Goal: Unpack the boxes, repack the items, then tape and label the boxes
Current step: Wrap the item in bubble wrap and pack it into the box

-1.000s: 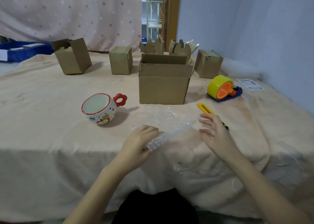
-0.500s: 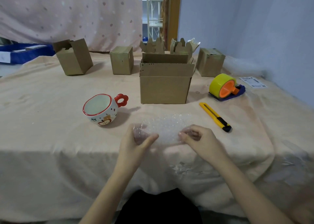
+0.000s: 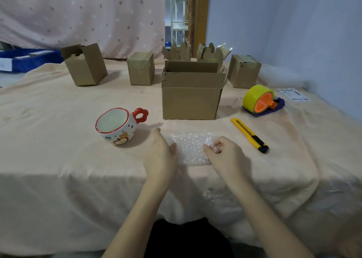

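Near the table's front edge [image 3: 58, 176], hands [image 3: 195, 156] flattening bubble wrap [image 3: 190, 146]

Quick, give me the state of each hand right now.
Left hand: open, fingers straight, its thumb touching the left edge of the bubble wrap.
Right hand: fingers curled, pinching the right edge of the bubble wrap.

A peach cloth-covered table [image 3: 49, 105] is seen bearing plain brown cardboard boxes [image 3: 191, 103], a white ceramic mug [image 3: 115, 126] rimmed and handled in red with what may be printed cartoon animals, a yellow-and-black utility knife [image 3: 249, 134], a yellow tape roll [image 3: 255, 96] with an orange core on a dark blue dispenser, and clear bubble wrap [image 3: 191, 147], while a pink curtain [image 3: 82, 15] is dotted with darker spots.
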Motion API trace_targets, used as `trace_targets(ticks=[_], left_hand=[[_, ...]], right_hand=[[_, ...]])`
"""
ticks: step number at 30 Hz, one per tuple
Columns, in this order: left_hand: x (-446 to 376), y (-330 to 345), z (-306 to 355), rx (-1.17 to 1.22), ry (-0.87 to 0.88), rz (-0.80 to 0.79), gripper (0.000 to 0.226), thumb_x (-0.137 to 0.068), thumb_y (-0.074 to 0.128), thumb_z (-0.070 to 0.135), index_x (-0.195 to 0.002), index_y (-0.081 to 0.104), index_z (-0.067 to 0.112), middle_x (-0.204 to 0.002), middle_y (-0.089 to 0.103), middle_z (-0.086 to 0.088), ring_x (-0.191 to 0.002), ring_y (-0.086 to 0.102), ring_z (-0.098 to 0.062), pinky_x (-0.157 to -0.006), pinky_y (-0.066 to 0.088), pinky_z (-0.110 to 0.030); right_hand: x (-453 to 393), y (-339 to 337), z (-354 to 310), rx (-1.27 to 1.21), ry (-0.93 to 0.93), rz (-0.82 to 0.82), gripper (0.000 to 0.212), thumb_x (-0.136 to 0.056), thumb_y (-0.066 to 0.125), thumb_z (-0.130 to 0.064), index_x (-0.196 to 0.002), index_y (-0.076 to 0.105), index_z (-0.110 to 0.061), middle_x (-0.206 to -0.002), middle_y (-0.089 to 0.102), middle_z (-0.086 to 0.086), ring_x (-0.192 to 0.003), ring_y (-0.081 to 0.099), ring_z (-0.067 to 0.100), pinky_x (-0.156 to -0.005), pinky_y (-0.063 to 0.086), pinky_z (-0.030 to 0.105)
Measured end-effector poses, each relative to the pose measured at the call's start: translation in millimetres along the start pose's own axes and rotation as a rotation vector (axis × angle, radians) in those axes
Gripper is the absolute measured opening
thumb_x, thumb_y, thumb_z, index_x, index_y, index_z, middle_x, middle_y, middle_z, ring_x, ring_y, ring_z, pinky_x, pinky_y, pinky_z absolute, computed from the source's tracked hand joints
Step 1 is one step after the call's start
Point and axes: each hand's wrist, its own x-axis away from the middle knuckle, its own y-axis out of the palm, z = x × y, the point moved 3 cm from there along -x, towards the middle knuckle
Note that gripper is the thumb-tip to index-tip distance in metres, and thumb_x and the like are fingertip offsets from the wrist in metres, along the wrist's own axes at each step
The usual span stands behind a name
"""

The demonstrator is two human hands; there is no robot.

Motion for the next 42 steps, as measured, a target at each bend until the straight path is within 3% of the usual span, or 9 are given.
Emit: trace_targets(ticks=[5, 8, 15, 19, 22, 27, 35, 39, 42], left_hand=[[1, 4, 5, -0.161, 0.069, -0.034, 0.041, -0.096, 0.048, 0.022, -0.136, 0.041, 0.019, -0.119, 0.057, -0.008, -0.108, 0.054, -0.029, -0.075, 0.04, -0.035], [5, 4, 6, -0.271, 0.08, -0.028, 0.037, -0.098, 0.044, 0.022, -0.135, 0.046, 0.022, -0.123, 0.052, -0.007, -0.108, 0.053, -0.028, -0.074, 0.039, -0.034], [6, 6, 7, -0.508, 0.16, 0.039, 0.017, -0.079, 0.071, 0.013, -0.097, 0.069, 0.012, -0.099, 0.056, -0.016, -0.082, 0.058, -0.035, -0.057, 0.036, -0.034], [3, 4, -3, -0.636, 0.239, 0.012, 0.032, -0.096, 0.043, 0.024, -0.122, 0.061, 0.022, -0.15, 0.034, -0.016, -0.139, 0.029, -0.034, -0.107, 0.022, -0.044], [-2, 8, 7, -0.718, 0.503, -0.054, 0.041, -0.082, 0.036, 0.017, -0.098, 0.071, 0.003, -0.136, 0.052, -0.023, -0.13, 0.045, -0.039, -0.107, 0.032, -0.053], [-6, 23, 8, -0.524, 0.532, -0.384, 0.05, -0.104, 0.017, 0.025, -0.152, 0.011, 0.012, -0.16, 0.012, -0.002, -0.148, 0.003, -0.015, -0.118, 0.001, -0.029], [0, 21, -2, -0.538, 0.394, -0.366, 0.054, -0.104, 0.014, 0.035, -0.153, 0.004, 0.015, -0.16, -0.006, -0.002, -0.147, -0.008, -0.013, -0.115, -0.007, -0.024], [-1, 15, 0, -0.534, 0.381, -0.416, 0.053, -0.104, 0.019, 0.034, -0.153, 0.013, 0.016, -0.161, 0.005, 0.0, -0.147, 0.003, -0.014, -0.116, 0.001, -0.026], [-25, 3, 15, -0.57, 0.424, -0.488, 0.04, -0.102, 0.03, 0.034, -0.128, 0.052, 0.014, -0.14, 0.048, -0.007, -0.128, 0.044, -0.026, -0.102, 0.033, -0.033]], right_hand=[[2, 15, -21, 0.543, -0.554, 0.174, 0.046, -0.082, 0.063, -0.02, -0.124, 0.051, -0.005, -0.136, 0.045, 0.019, -0.111, 0.054, 0.034, -0.087, 0.045, 0.04], [2, 29, -27, 0.62, -0.843, -0.126, 0.053, -0.096, 0.029, -0.031, -0.142, 0.042, -0.006, -0.153, 0.033, 0.012, -0.142, 0.028, 0.026, -0.115, 0.02, 0.037], [-9, 42, -7, 0.678, -0.649, -0.44, 0.088, -0.077, -0.014, -0.056, -0.153, 0.005, -0.017, -0.16, -0.006, -0.005, -0.145, -0.011, 0.004, -0.114, -0.015, 0.021], [-7, 39, -9, 0.632, -0.599, -0.447, 0.072, -0.09, -0.003, -0.054, -0.153, 0.004, -0.02, -0.16, -0.007, -0.009, -0.143, -0.014, 0.0, -0.114, -0.015, 0.02], [-4, 39, -10, 0.643, -0.62, -0.388, 0.081, -0.082, -0.01, -0.049, -0.153, 0.007, -0.014, -0.161, -0.002, -0.004, -0.146, -0.007, 0.006, -0.113, -0.015, 0.019], [-9, 38, -8, 0.568, -0.6, -0.445, 0.066, -0.094, 0.002, -0.043, -0.153, 0.004, -0.013, -0.161, -0.001, -0.001, -0.147, -0.005, 0.006, -0.114, -0.012, 0.018], [-4, 42, -4, 0.648, -0.518, -0.337, 0.085, -0.078, -0.016, -0.05, -0.153, 0.005, -0.017, -0.161, -0.004, -0.003, -0.147, -0.007, 0.006, -0.119, -0.007, 0.028], [-8, 32, -4, 0.583, -0.5, -0.414, 0.053, -0.103, 0.016, -0.039, -0.153, 0.015, -0.023, -0.161, 0.007, -0.007, -0.147, 0.003, 0.007, -0.12, 0.002, 0.027], [-32, 16, -12, 0.589, -0.51, -0.452, 0.049, -0.098, 0.039, -0.044, -0.145, 0.036, -0.03, -0.149, 0.036, -0.008, -0.137, 0.03, 0.017, -0.112, 0.024, 0.037]])
